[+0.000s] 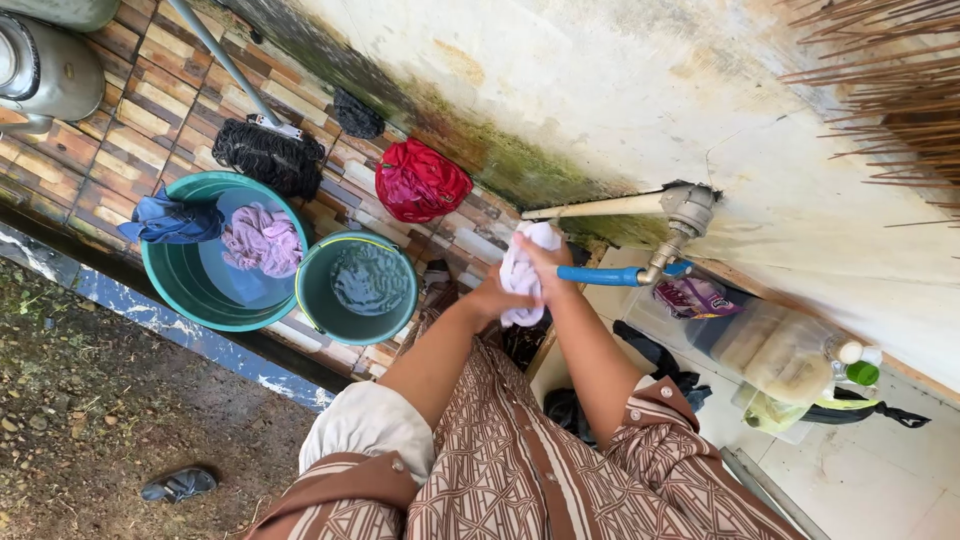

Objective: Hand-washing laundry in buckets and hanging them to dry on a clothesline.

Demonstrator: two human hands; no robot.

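Here, both hands meet on one small white wrung cloth (521, 272), held up just in front of the blue-handled metal tap (640, 272). The right hand (550, 268) is clenched around the cloth's upper part, on the side nearest the tap; the left hand (492, 298) grips its lower part from the far side of the tap, fingers wrapped round the twisted fabric. The cloth bulges above and below the two fists — bunched, not spread.

The tap juts from a pale, stained concrete wall (620, 90), fed by a cream pipe (590, 207) that runs along the wall just above the hands. Past the tap, away from the hands, sit a purple printed sachet (695, 296), a clear plastic container (775, 350) and a green-capped bottle (860, 373), all close under the wall.

On the other side of the hands from the tap stands a small green bucket (320, 300) of dark soapy water, touching a large teal plastic basin (165, 275). The basin holds a pink crumpled garment (262, 238) in water, and a blue garment (170, 220) hangs over its rim. Beyond the bucket, farther from the tap, a red bundled cloth (420, 180) lies against the wall's foot, with a black bristle brush (268, 155) on a long handle beside it on the brown tiled floor (140, 120).
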